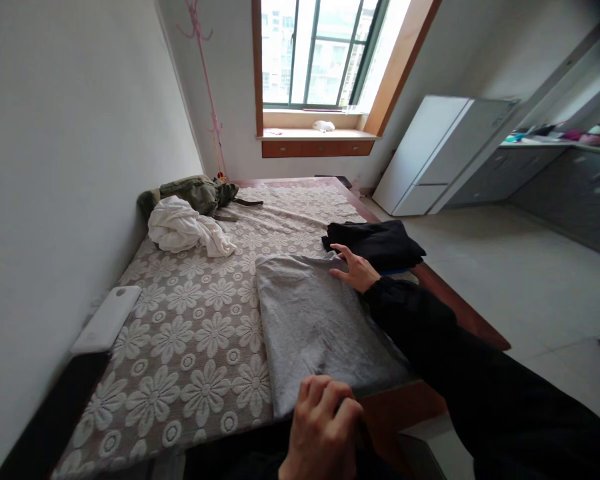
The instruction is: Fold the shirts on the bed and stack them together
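Observation:
A grey garment (310, 320) lies folded flat on the bed near its right edge. My right hand (356, 268), in a black sleeve, rests flat on the garment's far right corner with fingers spread. My left hand (325, 427) is at the garment's near edge, fingers curled over the fabric there. Just beyond my right hand sits a folded black garment (380, 243).
The bed carries a beige floral lace cover (190, 347). A crumpled white cloth (183, 230) and an olive jacket (197, 192) lie at the far left by the wall. A white slab (107, 320) sits at the left edge. A white fridge (430, 157) stands at the right.

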Demonstrator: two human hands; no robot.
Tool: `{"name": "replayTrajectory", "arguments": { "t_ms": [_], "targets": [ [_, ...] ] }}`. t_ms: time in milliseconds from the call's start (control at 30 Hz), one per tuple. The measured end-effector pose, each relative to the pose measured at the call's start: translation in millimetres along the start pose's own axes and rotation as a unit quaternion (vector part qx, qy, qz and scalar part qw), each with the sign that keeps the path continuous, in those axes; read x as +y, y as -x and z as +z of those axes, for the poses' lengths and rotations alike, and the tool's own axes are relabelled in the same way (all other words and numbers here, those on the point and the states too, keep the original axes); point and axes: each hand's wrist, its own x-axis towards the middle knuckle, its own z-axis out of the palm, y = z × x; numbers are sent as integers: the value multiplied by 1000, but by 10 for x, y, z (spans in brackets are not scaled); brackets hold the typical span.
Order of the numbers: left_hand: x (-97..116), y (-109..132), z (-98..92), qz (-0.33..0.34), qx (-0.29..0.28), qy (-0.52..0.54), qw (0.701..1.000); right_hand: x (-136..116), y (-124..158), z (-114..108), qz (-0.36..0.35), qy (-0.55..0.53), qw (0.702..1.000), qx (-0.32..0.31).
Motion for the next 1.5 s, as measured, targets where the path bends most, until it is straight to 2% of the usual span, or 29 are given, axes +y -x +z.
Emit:
{"name": "replayTrajectory", "arguments": {
  "t_ms": [67,167,233,333,433,500,600,667,767,867,1000,1167,1267,1400,1500],
  "targets": [
    [-112,151,-255,-43,4,-41,998,25,11,57,-16,13,1000,6],
    [-228,300,-555,-118,-35,-90,988,77,23,144,-27,35,999,13],
    [-271,348,-691,-143,-67,-105,982,113,34,187,-23,49,998,17],
    [-309,366,-799,-155,-89,-103,979,159,65,198,-12,41,998,35],
    [-331,355,-831,-172,-77,-93,978,189,165,124,-13,-35,999,33],
    [-341,351,-839,-180,-71,-89,977,196,323,34,5,-120,993,-1],
    [-363,361,-852,-177,-62,-89,978,182,727,-109,64,-237,967,-65],
    [-387,374,-864,-175,-63,-92,978,157,1047,-172,90,-276,953,-88],
    [-424,391,-882,-174,-76,-88,978,97,1445,-191,117,-247,957,-101],
    [-432,412,-905,-174,-77,-73,979,-9,1666,-151,149,-156,973,-85],
    [-387,490,-947,-177,-43,-43,982,-217,1869,-112,183,-74,977,-76],
    [-348,555,-948,-231,-9,-2,973,-430,2219,-97,251,-20,964,-86],
    [-340,489,-920,-244,-3,29,969,-479,2357,-90,261,-47,960,-89],
    [-315,402,-954,-222,15,54,974,-530,2422,-99,260,-133,955,-44],
    [-278,495,-1054,-200,38,67,977,-659,2552,-45,286,-244,926,-27]
  ]
}}
